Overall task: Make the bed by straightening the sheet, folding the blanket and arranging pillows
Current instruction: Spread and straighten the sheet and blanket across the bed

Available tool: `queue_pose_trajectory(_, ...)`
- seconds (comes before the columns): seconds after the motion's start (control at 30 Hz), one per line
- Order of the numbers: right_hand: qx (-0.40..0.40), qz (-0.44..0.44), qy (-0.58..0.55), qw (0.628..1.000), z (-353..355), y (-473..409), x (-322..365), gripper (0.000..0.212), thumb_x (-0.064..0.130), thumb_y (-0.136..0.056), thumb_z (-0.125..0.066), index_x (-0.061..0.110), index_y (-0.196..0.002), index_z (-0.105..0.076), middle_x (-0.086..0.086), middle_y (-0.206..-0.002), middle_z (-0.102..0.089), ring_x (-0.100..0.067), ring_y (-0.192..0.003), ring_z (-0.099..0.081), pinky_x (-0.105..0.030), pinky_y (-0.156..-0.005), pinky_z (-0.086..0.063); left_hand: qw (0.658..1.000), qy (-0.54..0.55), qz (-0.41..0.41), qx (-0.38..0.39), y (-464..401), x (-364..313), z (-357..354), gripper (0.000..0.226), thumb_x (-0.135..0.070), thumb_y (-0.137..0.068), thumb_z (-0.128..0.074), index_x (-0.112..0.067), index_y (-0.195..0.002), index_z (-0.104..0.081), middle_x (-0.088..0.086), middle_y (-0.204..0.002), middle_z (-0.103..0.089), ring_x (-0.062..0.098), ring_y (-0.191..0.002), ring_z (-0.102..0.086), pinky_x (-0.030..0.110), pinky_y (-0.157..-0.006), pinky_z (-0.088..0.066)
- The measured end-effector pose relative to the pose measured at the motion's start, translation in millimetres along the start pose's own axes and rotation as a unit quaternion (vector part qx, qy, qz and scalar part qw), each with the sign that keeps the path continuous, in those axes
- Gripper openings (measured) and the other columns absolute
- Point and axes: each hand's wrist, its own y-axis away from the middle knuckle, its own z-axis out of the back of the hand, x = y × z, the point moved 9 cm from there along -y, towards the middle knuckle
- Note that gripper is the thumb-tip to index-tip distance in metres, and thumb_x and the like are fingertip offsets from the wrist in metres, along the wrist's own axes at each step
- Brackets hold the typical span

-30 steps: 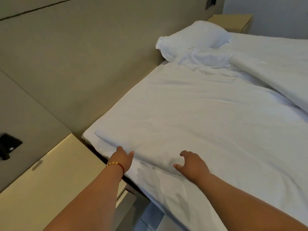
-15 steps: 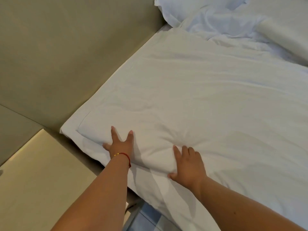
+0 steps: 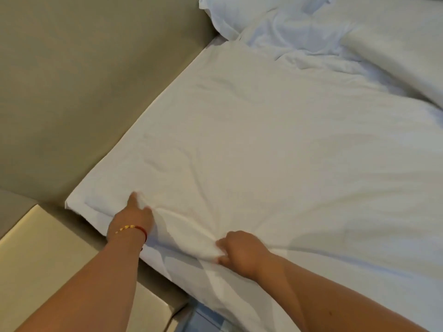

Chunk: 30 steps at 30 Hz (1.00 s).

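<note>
A flat white pillow (image 3: 239,140) lies along the head of the bed against the padded headboard (image 3: 84,80). My left hand (image 3: 134,216) grips the pillow's near edge close to its left corner, fingers dug into the cloth. My right hand (image 3: 242,252) pinches a bunched fold of the same edge further right. The white sheet (image 3: 215,295) hangs down the mattress side below my hands. A second white pillow (image 3: 239,13) sits at the top, with a rumpled white blanket (image 3: 395,56) beside it.
A beige bedside cabinet (image 3: 48,259) stands at the lower left, close to the mattress corner. A strip of bluish floor (image 3: 203,319) shows between the cabinet and the bed.
Both hands went from lying flat on the pillow's edge to curling into the fabric, which now bunches between them. The view has moved closer to the bed.
</note>
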Motion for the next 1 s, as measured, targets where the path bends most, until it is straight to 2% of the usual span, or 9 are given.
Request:
queue_pose_trajectory(0.07,-0.048,-0.015,-0.056,0.997,25.3,11.4,-14.5,0.054,0.057,-0.093,-0.041,0.016,-0.125,-0.055,-0.007,-0.119,-0.056,-0.025,-0.111,-0.051,-0.038,-0.093,-0.042,0.988,-0.142,-0.030,-0.053,7.5,-38.8,16.6,0.059,-0.054,-0.097,-0.024,-0.024,-0.148,-0.023,0.020,-0.119,-0.058,0.039,-0.109,-0.056,0.039,-0.075,-0.042)
queue_pose_trajectory(0.13,-0.121,-0.044,-0.099,0.987,57.4,24.5,-40.3,0.052,0.056,-0.094,-0.038,0.018,-0.124,-0.056,-0.002,-0.119,-0.057,-0.021,-0.113,-0.050,-0.036,-0.094,-0.042,0.957,-0.221,-0.126,-0.140,23.1,-104.9,32.3,0.059,-0.055,-0.097,-0.019,-0.021,-0.142,-0.034,0.016,-0.116,-0.056,0.035,-0.104,-0.057,0.037,-0.074,-0.044)
queue_pose_trajectory(0.2,-0.186,-0.093,-0.138,0.968,84.7,39.7,-80.6,0.048,0.054,-0.095,-0.038,0.020,-0.124,-0.057,0.001,-0.119,-0.059,-0.018,-0.114,-0.050,-0.032,-0.094,-0.042,0.923,-0.237,-0.249,-0.175,47.3,-182.0,25.2,0.057,-0.051,-0.099,-0.021,-0.021,-0.145,-0.034,0.013,-0.127,-0.050,0.031,-0.114,-0.050,0.039,-0.086,-0.042)
queue_pose_trajectory(0.27,-0.229,-0.141,-0.155,0.950,105.5,54.9,-124.1,0.045,0.051,-0.096,-0.037,0.020,-0.122,-0.059,0.001,-0.118,-0.060,-0.017,-0.114,-0.052,-0.029,-0.092,-0.040,0.902,-0.219,-0.342,-0.144,71.0,-250.5,2.7,0.058,-0.049,-0.100,-0.021,-0.023,-0.152,-0.022,0.011,-0.143,-0.039,0.028,-0.129,-0.038,0.040,-0.103,-0.034)
queue_pose_trajectory(0.37,-0.271,-0.209,-0.151,0.927,126.8,81.7,-191.4,0.043,0.048,-0.097,-0.034,0.020,-0.115,-0.061,0.001,-0.112,-0.061,-0.017,-0.109,-0.054,-0.027,-0.087,-0.039,0.877,-0.207,-0.425,-0.083,105.6,-327.6,-46.0,0.061,-0.051,-0.100,-0.016,-0.027,-0.154,-0.001,0.006,-0.161,-0.007,0.023,-0.149,-0.006,0.043,-0.120,-0.005)
queue_pose_trajectory(0.47,-0.313,-0.274,-0.158,0.895,143.0,113.9,-261.3,0.043,0.049,-0.097,-0.032,0.019,-0.108,-0.062,0.001,-0.106,-0.063,-0.017,-0.103,-0.057,-0.027,-0.082,-0.040,0.850,-0.234,-0.472,-0.022,137.7,-376.4,-104.4,0.063,-0.055,-0.098,-0.011,-0.031,-0.152,0.012,0.001,-0.161,0.015,0.019,-0.148,0.014,0.047,-0.119,0.008)
queue_pose_trajectory(0.57,-0.343,-0.330,-0.172,0.862,156.7,144.1,-324.0,0.040,0.046,-0.097,-0.035,0.018,-0.110,-0.061,0.000,-0.107,-0.063,-0.018,-0.102,-0.057,-0.025,-0.077,-0.038,0.822,-0.267,-0.503,0.030,161.7,-412.3,-157.8,0.065,-0.059,-0.097,-0.011,-0.033,-0.150,0.018,0.002,-0.159,0.023,0.021,-0.147,0.021,0.050,-0.117,0.011)
queue_pose_trajectory(0.73,-0.384,-0.399,-0.173,0.814,181.3,190.0,-412.4,0.040,0.046,-0.097,-0.038,0.019,-0.122,-0.055,0.000,-0.118,-0.061,-0.017,-0.110,-0.054,-0.029,-0.090,-0.043,0.787,-0.292,-0.540,0.066,191.9,-483.6,-220.1,0.067,-0.062,-0.095,-0.010,-0.035,-0.148,0.021,0.002,-0.157,0.027,0.024,-0.145,0.025,0.055,-0.117,0.011)
queue_pose_trajectory(1.0,-0.486,-0.463,-0.108,0.733,241.3,263.1,-525.5,0.043,0.043,-0.094,-0.046,0.015,-0.126,-0.052,-0.006,-0.125,-0.057,-0.023,-0.118,-0.049,-0.034,-0.096,-0.041,0.789,-0.262,-0.552,0.065,223.2,-581.7,-287.2,0.065,-0.061,-0.095,-0.009,-0.038,-0.147,0.023,-0.001,-0.157,0.029,0.024,-0.144,0.027,0.056,-0.116,0.012)
